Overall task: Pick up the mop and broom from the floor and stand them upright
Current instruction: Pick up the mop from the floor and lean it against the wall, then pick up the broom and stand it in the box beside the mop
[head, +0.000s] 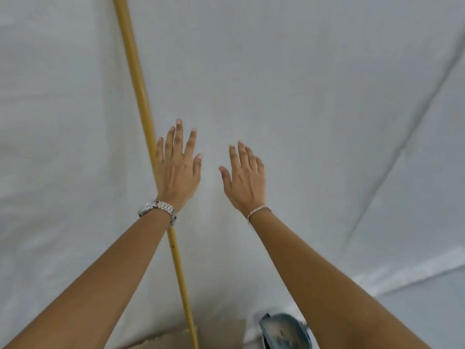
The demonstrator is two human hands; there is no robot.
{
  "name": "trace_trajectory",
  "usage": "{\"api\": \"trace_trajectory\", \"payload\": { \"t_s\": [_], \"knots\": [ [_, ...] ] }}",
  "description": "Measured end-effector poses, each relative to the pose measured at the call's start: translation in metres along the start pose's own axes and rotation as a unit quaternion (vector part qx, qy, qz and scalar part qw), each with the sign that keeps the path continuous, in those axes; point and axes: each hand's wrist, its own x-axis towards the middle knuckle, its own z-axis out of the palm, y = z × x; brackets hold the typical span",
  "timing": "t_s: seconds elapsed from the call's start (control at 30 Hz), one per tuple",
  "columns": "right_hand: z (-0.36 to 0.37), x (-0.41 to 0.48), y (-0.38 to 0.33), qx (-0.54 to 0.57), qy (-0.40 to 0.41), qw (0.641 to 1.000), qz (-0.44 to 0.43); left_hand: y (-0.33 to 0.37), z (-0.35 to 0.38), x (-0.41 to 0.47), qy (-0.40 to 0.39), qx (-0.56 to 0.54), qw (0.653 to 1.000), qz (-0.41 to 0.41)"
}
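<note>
We see 1 yellow handle upright against the white wall; mop or broom, can't tell. Left hand & right hand spread, empty. 2nd tool not visible, prob. left.

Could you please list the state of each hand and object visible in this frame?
Long yellow wooden pole: upright against the white wall, unheld.
Left hand: open, fingers spread, empty, in front of the pole.
Right hand: open, empty.
Blue-grey rounded object: at the bottom edge; state unclear.
</note>
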Motion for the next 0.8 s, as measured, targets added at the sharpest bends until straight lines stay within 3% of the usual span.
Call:
{"api": "trace_trajectory", "payload": {
  "t_s": [0.2, 0.33, 0.8],
  "knots": [
    [-0.03, -0.061, 0.108, -0.093, -0.067, 0.993, 0.025, 0.105, 0.031, -0.047, -0.067, -0.067, 0.995, 0.003],
    [-0.046, -0.105, 0.172, -0.1, -0.101, 0.987, 0.069, 0.163, 0.051, -0.083, -0.1, -0.108, 0.989, 0.001],
    [-0.049, -0.328, 0.47, -0.092, -0.248, 0.954, 0.14, 0.437, 0.178, -0.29, -0.301, -0.172, 0.923, -0.167]
  ]
}}
